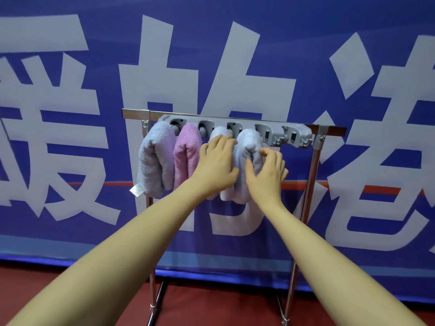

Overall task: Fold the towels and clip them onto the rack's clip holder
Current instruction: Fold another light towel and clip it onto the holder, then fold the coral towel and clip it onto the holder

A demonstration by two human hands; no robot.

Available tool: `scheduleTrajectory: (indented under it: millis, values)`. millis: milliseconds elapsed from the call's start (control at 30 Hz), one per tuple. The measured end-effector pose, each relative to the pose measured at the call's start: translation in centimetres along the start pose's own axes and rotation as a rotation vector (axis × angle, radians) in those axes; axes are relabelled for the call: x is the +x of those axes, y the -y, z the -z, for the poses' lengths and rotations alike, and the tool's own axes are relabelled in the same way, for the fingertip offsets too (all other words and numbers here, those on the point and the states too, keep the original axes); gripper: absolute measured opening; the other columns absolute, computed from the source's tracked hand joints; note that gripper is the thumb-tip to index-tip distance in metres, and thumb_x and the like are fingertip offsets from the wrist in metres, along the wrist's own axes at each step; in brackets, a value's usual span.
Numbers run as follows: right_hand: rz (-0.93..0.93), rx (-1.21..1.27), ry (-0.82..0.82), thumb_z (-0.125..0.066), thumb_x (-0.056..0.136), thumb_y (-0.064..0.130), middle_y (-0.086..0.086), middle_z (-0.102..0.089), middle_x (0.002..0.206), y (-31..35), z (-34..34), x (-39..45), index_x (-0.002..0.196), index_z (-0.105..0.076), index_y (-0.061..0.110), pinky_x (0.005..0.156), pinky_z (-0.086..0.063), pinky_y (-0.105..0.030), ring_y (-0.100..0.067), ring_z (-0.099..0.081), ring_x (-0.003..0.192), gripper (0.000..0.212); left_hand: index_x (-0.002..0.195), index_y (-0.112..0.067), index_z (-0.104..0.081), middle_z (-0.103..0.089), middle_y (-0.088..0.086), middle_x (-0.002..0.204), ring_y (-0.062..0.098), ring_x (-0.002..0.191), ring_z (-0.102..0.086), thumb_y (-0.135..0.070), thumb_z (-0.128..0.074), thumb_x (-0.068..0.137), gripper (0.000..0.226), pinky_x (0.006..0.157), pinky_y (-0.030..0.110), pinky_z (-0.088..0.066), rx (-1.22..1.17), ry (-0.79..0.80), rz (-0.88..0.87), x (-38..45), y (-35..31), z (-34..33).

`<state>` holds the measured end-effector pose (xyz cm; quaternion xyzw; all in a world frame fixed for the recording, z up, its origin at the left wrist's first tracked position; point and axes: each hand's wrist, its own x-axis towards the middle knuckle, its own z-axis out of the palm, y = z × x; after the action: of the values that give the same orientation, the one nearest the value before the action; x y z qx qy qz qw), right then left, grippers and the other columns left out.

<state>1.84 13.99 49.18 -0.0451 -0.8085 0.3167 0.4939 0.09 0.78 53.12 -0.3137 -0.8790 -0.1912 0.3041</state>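
Flanking the pale towel (247,147), left hand (216,161) lies flat while right hand (268,170) grips it beside the pink towel (187,149).

towels (162,158) under clip holder (235,128), seemingly four
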Motion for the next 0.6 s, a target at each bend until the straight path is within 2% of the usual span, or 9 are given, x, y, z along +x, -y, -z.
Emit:
scheduleTrajectory:
  millis: [100, 167, 233, 367, 467, 500, 567, 600]
  values:
    - [-0.015, 0.039, 0.074, -0.061, 0.086, 0.022, -0.002, -0.053, 0.111, -0.7, 1.1, -2.5, 0.11, -0.053, 0.013, 0.092, -0.027, -0.028, -0.02, -0.05, 0.104, 0.027, 0.129, -0.01, -0.044, -0.038, 0.002, 0.14, 0.022, 0.134, -0.026, -0.025, -0.039, 0.069, 0.062, 0.103, 0.035, -0.022, -0.023, -0.017, -0.009, -2.8, -0.7, -0.5]
    - [-0.025, 0.101, 0.128, -0.059, 0.087, 0.019, 0.0, -0.056, 0.104, -1.4, 1.9, -4.4, 0.107, -0.053, 0.012, 0.092, -0.038, -0.037, -0.019, -0.056, 0.089, 0.022, 0.128, -0.008, -0.046, -0.04, 0.005, 0.141, 0.025, 0.134, -0.029, -0.022, -0.041, 0.07, 0.06, 0.102, 0.036, -0.024, -0.012, -0.046, -0.008, -4.6, -1.2, -0.7]
    - [-0.064, 0.139, 0.195, -0.057, 0.088, 0.02, 0.002, -0.058, 0.094, -2.1, 2.4, -6.7, 0.105, -0.053, 0.015, 0.083, -0.047, -0.045, -0.014, -0.054, 0.073, 0.018, 0.125, -0.007, -0.048, -0.046, 0.007, 0.135, 0.027, 0.128, -0.036, -0.019, -0.043, 0.07, 0.056, 0.098, 0.037, -0.028, -0.022, -0.03, 0.005, -7.1, -1.5, -1.1]
    - [-0.124, 0.108, 0.333, -0.055, 0.089, 0.021, 0.003, -0.057, 0.082, -3.1, 2.1, -10.9, 0.098, -0.054, 0.018, 0.071, -0.05, -0.04, -0.013, -0.052, 0.067, 0.009, 0.123, -0.006, -0.049, -0.054, 0.009, 0.12, 0.031, 0.113, -0.045, -0.012, -0.048, 0.075, 0.048, 0.09, 0.037, -0.033, -0.087, 0.069, 0.082, -11.4, -0.9, -3.1]
    - [-0.118, 0.11, 0.335, -0.053, 0.087, 0.019, 0.008, -0.053, 0.077, -3.7, 1.8, -13.4, 0.095, -0.054, 0.018, 0.069, -0.049, -0.039, -0.015, -0.05, 0.067, 0.008, 0.124, -0.007, -0.048, -0.053, 0.01, 0.122, 0.031, 0.112, -0.044, -0.013, -0.05, 0.081, 0.044, 0.09, 0.037, -0.032, -0.015, 0.18, 0.123, -14.5, -0.2, -4.8]
    - [-0.129, 0.09, 0.37, -0.053, 0.087, 0.018, 0.01, -0.051, 0.075, -3.7, 1.7, -13.5, 0.097, -0.054, 0.018, 0.07, -0.048, -0.038, -0.014, -0.049, 0.067, 0.01, 0.125, -0.007, -0.047, -0.053, 0.01, 0.122, 0.031, 0.112, -0.045, -0.015, -0.049, 0.082, 0.043, 0.091, 0.038, -0.032, -0.006, 0.224, 0.135, -14.7, -0.1, -5.0]
    - [-0.265, 0.032, 0.527, -0.051, 0.086, 0.014, 0.012, -0.047, 0.072, -7.5, -2.6, -21.1, 0.099, -0.054, 0.016, 0.07, -0.046, -0.038, -0.014, -0.047, 0.066, 0.014, 0.125, -0.007, -0.044, -0.055, 0.01, 0.12, 0.031, 0.109, -0.048, -0.016, -0.047, 0.085, 0.042, 0.091, 0.038, -0.032, -0.026, 0.461, 0.279, -20.9, 2.4, -10.5]
    - [-0.26, 0.05, 0.525, -0.05, 0.085, 0.013, 0.012, -0.046, 0.072, -7.7, -2.5, -21.7, 0.099, -0.054, 0.015, 0.069, -0.046, -0.038, -0.015, -0.047, 0.066, 0.015, 0.124, -0.007, -0.044, -0.056, 0.01, 0.119, 0.031, 0.108, -0.05, -0.017, -0.047, 0.085, 0.04, 0.091, 0.039, -0.033, -0.041, 0.462, 0.302, -21.9, 2.9, -11.5]
